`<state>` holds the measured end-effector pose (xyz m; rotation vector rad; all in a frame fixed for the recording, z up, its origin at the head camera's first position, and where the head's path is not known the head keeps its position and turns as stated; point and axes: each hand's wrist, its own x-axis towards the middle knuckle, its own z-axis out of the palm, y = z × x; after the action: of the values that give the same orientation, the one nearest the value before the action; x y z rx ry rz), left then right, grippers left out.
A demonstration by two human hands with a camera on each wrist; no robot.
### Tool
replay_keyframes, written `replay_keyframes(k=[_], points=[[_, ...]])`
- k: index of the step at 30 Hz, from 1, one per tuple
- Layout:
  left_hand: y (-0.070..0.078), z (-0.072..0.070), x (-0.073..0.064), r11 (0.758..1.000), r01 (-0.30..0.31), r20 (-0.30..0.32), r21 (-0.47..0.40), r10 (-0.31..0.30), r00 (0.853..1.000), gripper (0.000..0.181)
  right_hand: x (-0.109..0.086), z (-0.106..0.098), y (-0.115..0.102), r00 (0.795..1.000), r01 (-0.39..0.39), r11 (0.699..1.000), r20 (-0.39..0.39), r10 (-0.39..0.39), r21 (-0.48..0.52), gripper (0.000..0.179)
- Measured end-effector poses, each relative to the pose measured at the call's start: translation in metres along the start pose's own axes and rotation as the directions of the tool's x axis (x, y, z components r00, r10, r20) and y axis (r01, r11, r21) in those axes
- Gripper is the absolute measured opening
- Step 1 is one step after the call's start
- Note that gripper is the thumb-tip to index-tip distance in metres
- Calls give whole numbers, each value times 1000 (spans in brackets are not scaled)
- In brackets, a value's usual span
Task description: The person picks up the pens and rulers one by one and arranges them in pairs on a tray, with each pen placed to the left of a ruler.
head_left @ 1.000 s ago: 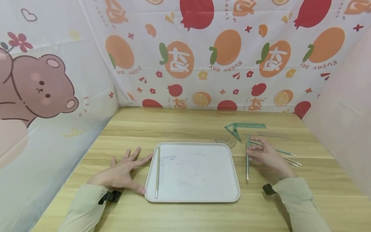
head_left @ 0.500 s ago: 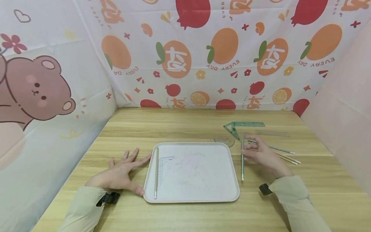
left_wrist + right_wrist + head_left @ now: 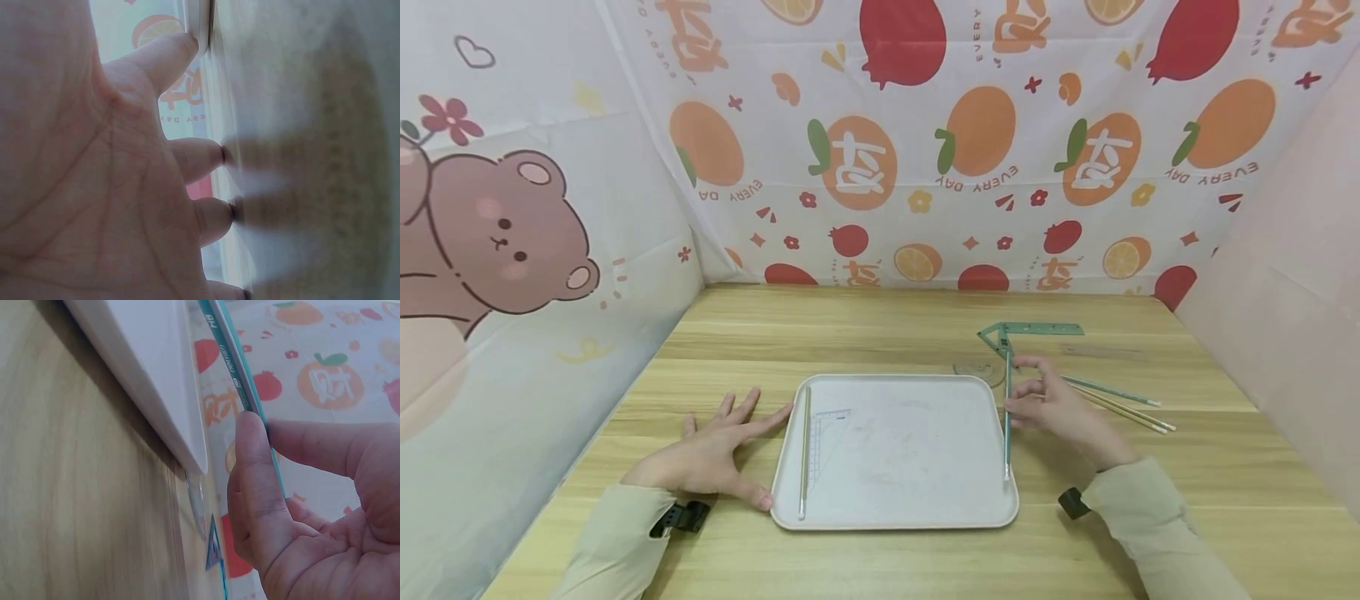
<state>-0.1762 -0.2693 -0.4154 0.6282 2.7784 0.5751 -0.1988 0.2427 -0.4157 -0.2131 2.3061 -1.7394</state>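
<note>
A green pencil [image 3: 1008,450] is pinched between the thumb and fingers of my right hand [image 3: 1063,421], above the right rim of the white tray [image 3: 917,475]. In the right wrist view the pencil [image 3: 226,353] shows white lettering and sits raised over the tray's side. With fingers spread, my left hand [image 3: 711,450] rests at the tray's left edge, its thumb and index fingertips touching the rim. On the tray's left side lie a gold pencil [image 3: 806,458] and, beside it, a clear set square [image 3: 815,442].
Behind the tray's right corner lies a clear protractor [image 3: 968,369]. Further back are a green folding ruler [image 3: 1043,328] and a faint clear ruler [image 3: 1101,352]. Right of the right hand lie another green pencil [image 3: 1120,390] and gold pencils [image 3: 1123,410]. A printed cloth [image 3: 917,208] hangs behind the table.
My right hand has moved left with the green pencil, from the table beside the tray to over its right rim. My left hand has stayed at the tray's left edge.
</note>
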Motion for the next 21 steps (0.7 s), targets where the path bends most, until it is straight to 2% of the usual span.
replay_keyframes(k=[14, 21], points=[[1, 0, -1, 1000, -1, 7, 6, 1, 1000, 131, 8, 23, -16, 999, -9, 1000, 45, 10, -25, 86], [2, -2, -2, 1000, 6, 15, 11, -6, 1000, 129, 12, 37, -23, 997, -48, 999, 52, 48, -9, 85]])
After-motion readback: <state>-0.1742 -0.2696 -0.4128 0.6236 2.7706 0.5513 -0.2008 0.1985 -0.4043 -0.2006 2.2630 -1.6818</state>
